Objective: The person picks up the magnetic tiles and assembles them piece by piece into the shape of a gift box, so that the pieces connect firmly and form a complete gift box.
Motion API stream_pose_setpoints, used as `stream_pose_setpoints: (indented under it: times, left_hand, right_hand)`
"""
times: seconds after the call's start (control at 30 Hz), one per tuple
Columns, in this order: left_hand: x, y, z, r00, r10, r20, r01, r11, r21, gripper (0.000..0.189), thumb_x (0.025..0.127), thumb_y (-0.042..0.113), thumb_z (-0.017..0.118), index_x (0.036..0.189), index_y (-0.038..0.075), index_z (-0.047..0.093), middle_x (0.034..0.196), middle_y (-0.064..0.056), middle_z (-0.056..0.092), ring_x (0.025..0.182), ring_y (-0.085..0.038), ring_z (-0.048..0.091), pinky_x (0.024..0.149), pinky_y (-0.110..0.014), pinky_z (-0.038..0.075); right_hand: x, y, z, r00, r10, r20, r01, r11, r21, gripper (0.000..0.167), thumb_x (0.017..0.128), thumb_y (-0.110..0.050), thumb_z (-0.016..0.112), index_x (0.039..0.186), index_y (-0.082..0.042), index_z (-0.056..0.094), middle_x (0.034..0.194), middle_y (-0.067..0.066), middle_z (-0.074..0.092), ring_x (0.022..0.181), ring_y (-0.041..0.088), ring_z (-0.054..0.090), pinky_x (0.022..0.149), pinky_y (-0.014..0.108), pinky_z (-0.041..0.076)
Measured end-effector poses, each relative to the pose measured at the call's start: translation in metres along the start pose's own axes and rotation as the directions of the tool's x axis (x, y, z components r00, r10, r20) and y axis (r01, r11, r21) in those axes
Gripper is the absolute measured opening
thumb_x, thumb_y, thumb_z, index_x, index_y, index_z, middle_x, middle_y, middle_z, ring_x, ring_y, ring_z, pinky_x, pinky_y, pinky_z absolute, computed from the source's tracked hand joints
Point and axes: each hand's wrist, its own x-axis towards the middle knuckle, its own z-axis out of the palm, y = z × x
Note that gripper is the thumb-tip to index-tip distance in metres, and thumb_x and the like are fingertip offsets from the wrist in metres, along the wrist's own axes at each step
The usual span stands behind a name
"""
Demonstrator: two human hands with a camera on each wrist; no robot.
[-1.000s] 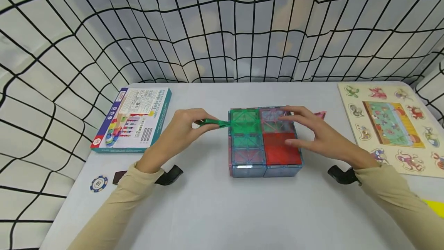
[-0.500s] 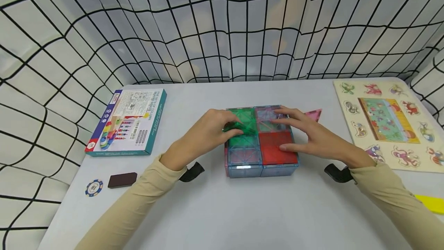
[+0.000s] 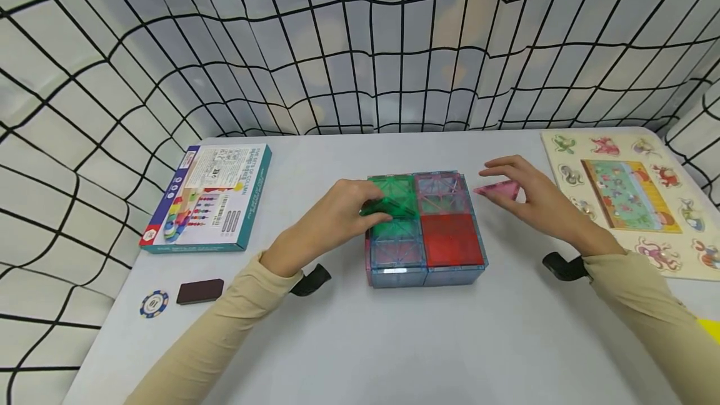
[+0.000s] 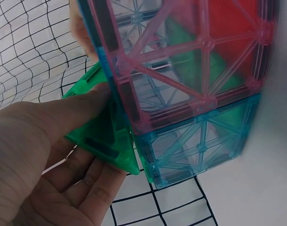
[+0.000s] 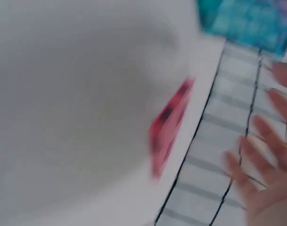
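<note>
A low box-shaped block of clear magnetic tiles (image 3: 394,255) stands mid-table. Its top shows green, pale pink, bluish and red squares. My left hand (image 3: 332,214) pinches a green triangular magnetic tile (image 4: 94,134) between thumb and fingers, right at the block's top left edge. To the right of the block, a pink triangular magnetic tile (image 5: 169,127) rests on the white table. My right hand (image 3: 534,202) is over it in the head view, fingers spread and relaxed. The right wrist view shows these fingers (image 5: 270,141) apart from the pink tile.
At the left lies a flat toy box (image 3: 216,195), with a poker chip (image 3: 154,304) and a dark brown block (image 3: 200,291) in front of it. A wooden animal puzzle board (image 3: 664,255) is at the right, and black netting surrounds the table's back and sides.
My left hand has carried the green tile rightward from beside the block to over its top left edge. My right hand has lifted off the block and moved right to the pink tile.
</note>
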Motion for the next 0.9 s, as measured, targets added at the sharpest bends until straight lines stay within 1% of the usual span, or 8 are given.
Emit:
stream_pose_setpoints:
  times: [0.13,0.17,0.2,0.33,0.53,0.67,0.77,0.9]
  left_hand:
    - [-0.002,-0.001,-0.001,1.0,-0.008,0.007,0.008,1.0,-0.003,0.013,0.089,0.008,0.085,0.088,0.002,0.073,0.08,-0.001,0.069,0.072,-0.01,0.056,0.065,-0.022,0.051]
    - [-0.002,-0.001,-0.001,1.0,-0.011,0.009,0.011,1.0,-0.005,0.013,0.088,0.008,0.085,0.087,0.003,0.073,0.078,-0.001,0.067,0.071,-0.011,0.055,0.065,-0.022,0.05]
    - [-0.002,-0.001,-0.001,1.0,-0.011,0.011,0.011,1.0,-0.007,0.014,0.088,0.008,0.084,0.086,0.003,0.071,0.077,0.0,0.066,0.071,-0.012,0.055,0.064,-0.022,0.05]
    - [-0.003,-0.001,-0.001,1.0,-0.008,0.012,0.008,1.0,-0.015,0.023,0.089,0.007,0.084,0.078,0.005,0.064,0.07,0.001,0.054,0.069,-0.018,0.052,0.062,-0.022,0.044]
    - [-0.005,-0.002,-0.001,1.0,-0.001,0.011,0.001,1.0,-0.02,0.03,0.089,0.006,0.084,0.074,0.008,0.058,0.07,0.002,0.047,0.07,-0.023,0.052,0.062,-0.022,0.041]
    - [-0.005,-0.003,0.0,1.0,0.003,0.008,-0.002,1.0,-0.025,0.026,0.089,0.007,0.084,0.077,0.006,0.061,0.071,0.001,0.052,0.071,-0.021,0.053,0.063,-0.023,0.044]
    - [-0.006,-0.004,0.0,1.0,0.006,-0.002,-0.006,0.999,-0.034,0.017,0.089,0.006,0.084,0.083,0.004,0.068,0.077,0.0,0.061,0.074,-0.017,0.055,0.066,-0.028,0.054]
    - [-0.007,-0.005,-0.001,1.0,-0.006,-0.008,0.006,0.999,-0.041,0.015,0.088,0.007,0.085,0.093,0.0,0.072,0.087,-0.004,0.068,0.08,-0.016,0.063,0.073,-0.032,0.06]
  right_hand:
    - [-0.005,0.021,-0.002,0.991,0.091,0.093,-0.082,0.992,-0.094,0.042,0.091,-0.004,0.08,0.129,0.007,0.066,0.139,0.03,0.05,0.129,0.049,0.046,0.106,0.065,0.041]
    - [-0.007,0.025,-0.001,0.989,0.102,0.111,-0.089,0.99,-0.11,0.042,0.089,-0.004,0.081,0.127,0.008,0.066,0.138,0.031,0.051,0.128,0.05,0.046,0.106,0.067,0.04]
    - [-0.008,0.028,-0.001,0.987,0.108,0.121,-0.093,0.988,-0.124,0.042,0.089,-0.003,0.082,0.126,0.008,0.067,0.137,0.032,0.052,0.127,0.05,0.047,0.106,0.067,0.04]
    - [-0.012,0.036,0.003,0.992,0.067,0.103,-0.049,0.985,-0.167,0.04,0.086,0.0,0.083,0.122,0.007,0.069,0.133,0.031,0.055,0.123,0.05,0.049,0.104,0.066,0.041]
    - [-0.008,0.037,0.003,0.993,0.064,0.103,-0.045,0.983,-0.176,0.043,0.089,-0.002,0.081,0.129,0.006,0.065,0.136,0.03,0.055,0.125,0.05,0.05,0.106,0.067,0.041]
    - [-0.007,0.038,0.002,0.994,0.068,0.088,-0.049,0.979,-0.2,0.041,0.088,-0.001,0.081,0.127,0.004,0.067,0.127,0.027,0.06,0.113,0.044,0.054,0.095,0.058,0.047]
    - [-0.007,0.038,0.002,0.995,0.066,0.077,-0.048,0.974,-0.22,0.04,0.088,-0.003,0.083,0.125,0.003,0.069,0.119,0.023,0.063,0.104,0.038,0.053,0.086,0.051,0.044]
    - [-0.004,0.035,0.0,0.992,0.08,0.096,-0.052,0.964,-0.26,0.04,0.088,-0.006,0.083,0.124,0.006,0.069,0.116,0.024,0.065,0.102,0.038,0.056,0.085,0.05,0.046]
